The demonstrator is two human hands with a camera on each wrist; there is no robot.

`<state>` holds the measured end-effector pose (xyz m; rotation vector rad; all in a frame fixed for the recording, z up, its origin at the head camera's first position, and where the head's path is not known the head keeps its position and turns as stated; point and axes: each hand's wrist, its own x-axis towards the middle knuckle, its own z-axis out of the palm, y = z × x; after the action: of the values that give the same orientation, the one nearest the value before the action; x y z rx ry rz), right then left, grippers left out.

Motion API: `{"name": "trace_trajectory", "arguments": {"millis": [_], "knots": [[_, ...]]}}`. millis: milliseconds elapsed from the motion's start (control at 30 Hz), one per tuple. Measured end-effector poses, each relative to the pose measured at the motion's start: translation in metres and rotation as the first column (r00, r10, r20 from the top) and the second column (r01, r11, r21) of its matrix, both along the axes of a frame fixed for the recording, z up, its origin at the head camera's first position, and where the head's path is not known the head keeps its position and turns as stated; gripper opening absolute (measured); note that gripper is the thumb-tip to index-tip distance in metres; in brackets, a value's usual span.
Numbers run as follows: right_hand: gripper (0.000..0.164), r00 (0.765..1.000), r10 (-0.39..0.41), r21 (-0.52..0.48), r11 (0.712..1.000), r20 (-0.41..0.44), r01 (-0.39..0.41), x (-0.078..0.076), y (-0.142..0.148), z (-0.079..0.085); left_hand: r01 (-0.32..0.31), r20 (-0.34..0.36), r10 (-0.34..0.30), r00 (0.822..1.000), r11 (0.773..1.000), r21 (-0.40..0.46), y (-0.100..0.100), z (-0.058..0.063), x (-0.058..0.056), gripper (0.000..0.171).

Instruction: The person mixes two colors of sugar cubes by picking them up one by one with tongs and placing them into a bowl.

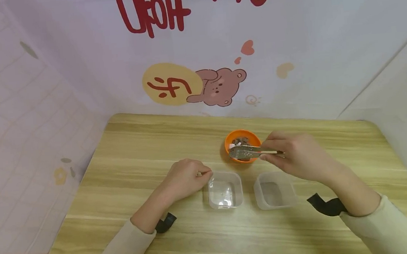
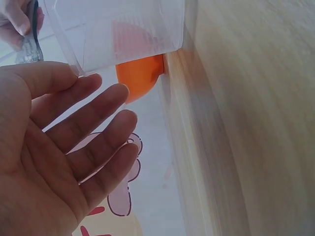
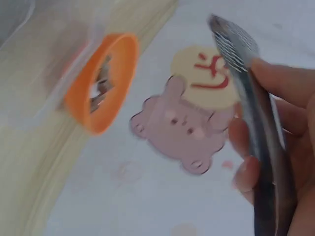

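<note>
My left hand (image 1: 184,180) pinches the top left corner of a clear plastic container (image 1: 238,192) between thumb and index finger. In the left wrist view the other fingers (image 2: 106,140) spread loosely away from it. My right hand (image 1: 300,157) grips metal tongs (image 1: 245,153) by the handles. Their perforated heads hang over an orange bowl (image 1: 254,138) and look close together, with no piece visible between them. Small brown pieces (image 3: 104,73) and some white ones lie in the bowl, partly covered by the tongs in the head view.
A second clear container (image 1: 284,194) stands to the right of the first, below my right hand. Black straps (image 1: 326,206) hang at both wrists. Behind the wooden table (image 1: 147,139) rises a white cloth wall (image 1: 289,36) with a printed bear (image 1: 220,86).
</note>
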<state>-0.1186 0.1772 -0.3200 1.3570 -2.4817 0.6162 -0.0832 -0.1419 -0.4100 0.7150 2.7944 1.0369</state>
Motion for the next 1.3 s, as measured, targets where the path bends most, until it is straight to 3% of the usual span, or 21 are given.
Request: {"name": "trace_trajectory", "arguments": {"millis": [100, 200, 333, 467, 633, 767, 933, 1300], "knots": [[0.035, 0.997, -0.059, -0.06, 0.997, -0.049, 0.056, -0.008, 0.01, -0.008, 0.002, -0.001, -0.002, 1.0, 1.0, 0.004, 0.0, -0.001, 0.0, 0.014], [0.015, 0.989, -0.128, -0.103, 0.987, -0.069, 0.121, -0.015, 0.017, -0.02, 0.002, -0.007, -0.002, 1.0, 1.0, 0.003, 0.0, -0.001, 0.0, 0.014], [0.02, 0.977, -0.204, -0.113, 0.974, -0.065, 0.195, -0.023, 0.023, -0.04, -0.004, 0.0, 0.004, 1.0, 1.0, -0.004, -0.001, 0.0, 0.001, 0.014], [0.02, 0.967, -0.254, -0.101, 0.963, -0.039, 0.249, -0.03, 0.025, -0.059, -0.005, 0.004, 0.005, 1.0, 1.0, -0.005, -0.002, 0.001, 0.001, 0.014], [0.02, 0.965, -0.263, -0.096, 0.961, -0.019, 0.26, -0.034, 0.026, -0.075, -0.001, -0.005, 0.001, 1.0, 1.0, 0.0, -0.002, -0.001, 0.001, 0.014], [0.022, 0.958, -0.285, -0.083, 0.955, 0.019, 0.285, -0.033, 0.028, -0.078, 0.002, -0.01, -0.002, 1.0, 1.0, 0.005, -0.003, -0.001, 0.002, 0.014], [0.031, 0.909, -0.387, -0.044, 0.916, 0.155, 0.398, -0.026, 0.039, -0.071, 0.001, -0.013, -0.001, 1.0, 1.0, 0.005, -0.002, -0.001, 0.002, 0.014], [0.041, 0.843, -0.51, -0.059, 0.849, 0.171, 0.525, -0.013, 0.084, -0.071, -0.005, 0.005, 0.005, 1.0, 1.0, -0.001, 0.0, 0.0, 0.002, 0.014]]}}
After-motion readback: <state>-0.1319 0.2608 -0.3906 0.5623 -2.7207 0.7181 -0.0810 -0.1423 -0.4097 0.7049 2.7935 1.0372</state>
